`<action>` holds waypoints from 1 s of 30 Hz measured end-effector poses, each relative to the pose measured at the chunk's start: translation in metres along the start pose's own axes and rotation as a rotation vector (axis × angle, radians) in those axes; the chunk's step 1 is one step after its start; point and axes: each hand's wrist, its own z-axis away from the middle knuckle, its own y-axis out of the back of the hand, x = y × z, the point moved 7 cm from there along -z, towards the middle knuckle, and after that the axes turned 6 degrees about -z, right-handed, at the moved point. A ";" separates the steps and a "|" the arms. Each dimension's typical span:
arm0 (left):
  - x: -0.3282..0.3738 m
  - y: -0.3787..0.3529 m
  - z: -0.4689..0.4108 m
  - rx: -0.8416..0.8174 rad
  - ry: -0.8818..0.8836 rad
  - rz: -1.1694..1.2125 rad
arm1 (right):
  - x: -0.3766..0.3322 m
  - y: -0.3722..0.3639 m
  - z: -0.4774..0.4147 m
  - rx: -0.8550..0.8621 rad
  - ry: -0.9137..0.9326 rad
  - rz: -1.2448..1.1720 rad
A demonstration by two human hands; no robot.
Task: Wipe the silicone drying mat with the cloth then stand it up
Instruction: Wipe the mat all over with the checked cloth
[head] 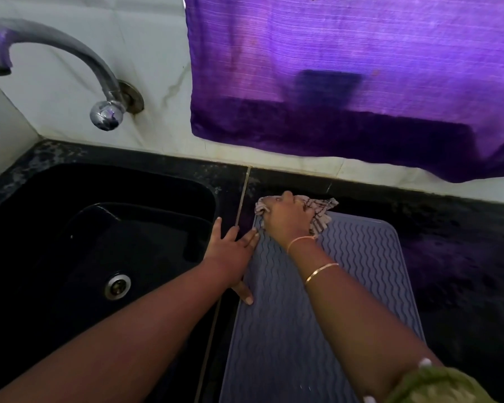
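Gold bangles [320,271] (two), green sleeve [437,385]

A: What is shown of the drying mat [361,257]?
B: A matt, rubbery grey surface, moulded in wavy ridges, is seen. The cloth [322,212] is seen as soft checked weave.
A: And the sink [70,184]?
B: A smooth, glossy black basin is shown. The tap [56,45] and drain [117,286] are seen as shiny metal, the countertop [463,257] as speckled dark stone, the curtain [332,82] as ribbed woven fabric.
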 end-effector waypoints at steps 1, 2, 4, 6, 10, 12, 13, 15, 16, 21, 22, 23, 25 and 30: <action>0.000 0.000 0.000 0.005 0.001 -0.005 | 0.005 0.000 -0.001 0.002 0.013 0.008; -0.001 0.000 0.000 0.008 0.001 -0.008 | 0.006 -0.002 0.001 0.000 0.044 0.025; -0.001 0.000 0.000 0.006 -0.002 -0.007 | 0.001 -0.006 0.008 -0.027 0.136 0.027; -0.001 -0.001 0.000 0.005 -0.007 0.002 | -0.003 -0.009 0.023 -0.065 0.228 -0.006; -0.001 -0.004 0.000 0.012 -0.016 0.036 | 0.007 -0.013 0.052 -0.098 0.273 -0.127; -0.001 -0.007 0.000 0.010 -0.023 0.037 | 0.012 -0.012 0.056 -0.112 0.265 -0.210; -0.002 -0.008 0.000 0.011 -0.026 0.041 | 0.013 -0.008 0.051 -0.101 0.249 -0.255; -0.003 -0.009 -0.001 0.017 -0.034 0.059 | 0.015 0.003 0.032 -0.018 0.182 -0.286; -0.003 -0.010 -0.001 0.012 -0.041 0.067 | 0.014 0.006 0.023 0.014 0.135 -0.259; -0.004 -0.014 -0.003 0.010 -0.042 0.072 | -0.005 -0.008 0.016 -0.001 0.107 -0.038; -0.005 -0.014 -0.004 0.020 -0.045 0.083 | -0.004 -0.011 0.021 -0.013 0.120 -0.046; -0.006 -0.015 -0.004 0.032 -0.048 0.095 | -0.002 -0.013 0.029 -0.028 0.139 -0.063; -0.007 -0.015 -0.006 0.055 -0.063 0.104 | 0.003 -0.016 0.046 -0.055 0.171 -0.107; -0.021 -0.002 -0.009 0.130 -0.179 0.197 | 0.005 -0.017 0.086 -0.196 0.278 -0.170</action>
